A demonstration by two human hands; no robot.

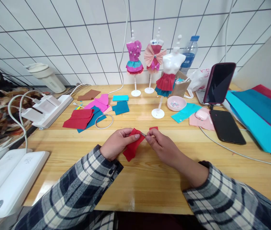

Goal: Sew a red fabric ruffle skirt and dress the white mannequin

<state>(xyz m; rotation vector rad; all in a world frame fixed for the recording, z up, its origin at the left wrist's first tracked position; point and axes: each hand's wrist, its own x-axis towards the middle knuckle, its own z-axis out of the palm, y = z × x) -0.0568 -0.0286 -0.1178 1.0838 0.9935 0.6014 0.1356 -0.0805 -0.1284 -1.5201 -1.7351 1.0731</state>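
My left hand (120,142) is closed, thumb on top, on a red crepe paper piece (132,148) that hangs down over the table. My right hand (163,144) pinches a small thin metal tool (142,134) whose tip lies at the upper edge of the red paper. Fingers cover most of the tool, so I cannot tell its exact kind. A little red scrap (153,128) lies just behind my right fingers. Beyond my hands stands a white mini dress form (174,62) in a pleated red and teal skirt (165,83).
Two more dressed forms (135,54) stand behind. A pink bowl (176,103) of beads, coloured paper pieces (79,118) and a ring (104,121) lie beyond my hands. At right are phones (228,126) and paper sheets (262,111); at left, a power strip (51,111) and white power banks (18,179).
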